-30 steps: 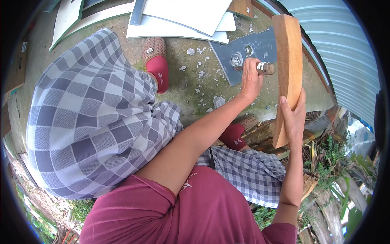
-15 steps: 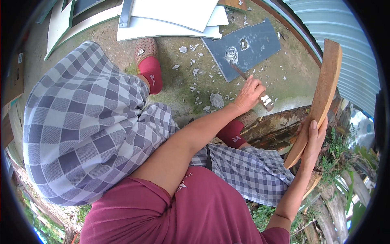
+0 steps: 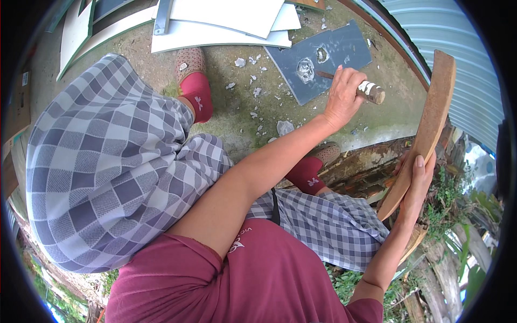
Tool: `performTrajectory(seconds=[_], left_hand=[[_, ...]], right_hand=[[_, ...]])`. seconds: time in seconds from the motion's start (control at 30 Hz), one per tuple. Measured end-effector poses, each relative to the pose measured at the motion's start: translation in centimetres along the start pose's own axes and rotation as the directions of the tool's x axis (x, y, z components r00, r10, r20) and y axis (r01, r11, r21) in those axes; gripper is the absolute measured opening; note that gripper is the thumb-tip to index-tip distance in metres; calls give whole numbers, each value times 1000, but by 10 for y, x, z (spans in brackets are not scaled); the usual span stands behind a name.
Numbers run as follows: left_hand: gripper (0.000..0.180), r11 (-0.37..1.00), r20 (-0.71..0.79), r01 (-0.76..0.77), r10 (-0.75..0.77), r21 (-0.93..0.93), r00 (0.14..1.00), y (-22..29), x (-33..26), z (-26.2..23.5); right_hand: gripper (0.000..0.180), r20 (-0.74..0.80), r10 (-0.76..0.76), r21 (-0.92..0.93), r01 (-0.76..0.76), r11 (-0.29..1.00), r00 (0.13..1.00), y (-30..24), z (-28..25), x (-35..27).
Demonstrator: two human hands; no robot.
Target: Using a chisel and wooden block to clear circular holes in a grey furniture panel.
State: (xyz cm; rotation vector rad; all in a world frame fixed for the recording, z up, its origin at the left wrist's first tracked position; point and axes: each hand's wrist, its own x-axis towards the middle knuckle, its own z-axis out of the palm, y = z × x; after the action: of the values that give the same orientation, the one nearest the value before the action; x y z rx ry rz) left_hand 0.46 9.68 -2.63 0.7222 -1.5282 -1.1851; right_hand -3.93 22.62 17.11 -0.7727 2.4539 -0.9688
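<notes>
Left hand [image 3: 343, 98], 2 o'clock from view centre: closed round a chisel-like tool [image 3: 372, 92]. Tip toward 10, butt bare toward 4; presumably gripped short of the end to keep it exposed. Dark grey board [image 3: 348, 46] at 1 o'clock, holes [image 3: 305, 70] broken in it; tip over it, contact unclear. Right hand [image 3: 418, 185], 3 o'clock: clasped low on wooden slab [image 3: 436, 97], likely leaving its upper length free.

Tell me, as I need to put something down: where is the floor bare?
Mostly bare floor lies between the grey board and metal wall, and between the white panels, left shoe and trousers. It is crowded between that shoe and the board, where chips lie scattered. The tool overlaps the board.
</notes>
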Motion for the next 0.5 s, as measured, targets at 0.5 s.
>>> performTrajectory(seconds=[0.5], left_hand=[[44, 992, 332, 123, -123, 20, 935, -27, 3, -9]], right_hand=[[52, 42, 37, 51, -39, 998, 998, 5, 4, 0]])
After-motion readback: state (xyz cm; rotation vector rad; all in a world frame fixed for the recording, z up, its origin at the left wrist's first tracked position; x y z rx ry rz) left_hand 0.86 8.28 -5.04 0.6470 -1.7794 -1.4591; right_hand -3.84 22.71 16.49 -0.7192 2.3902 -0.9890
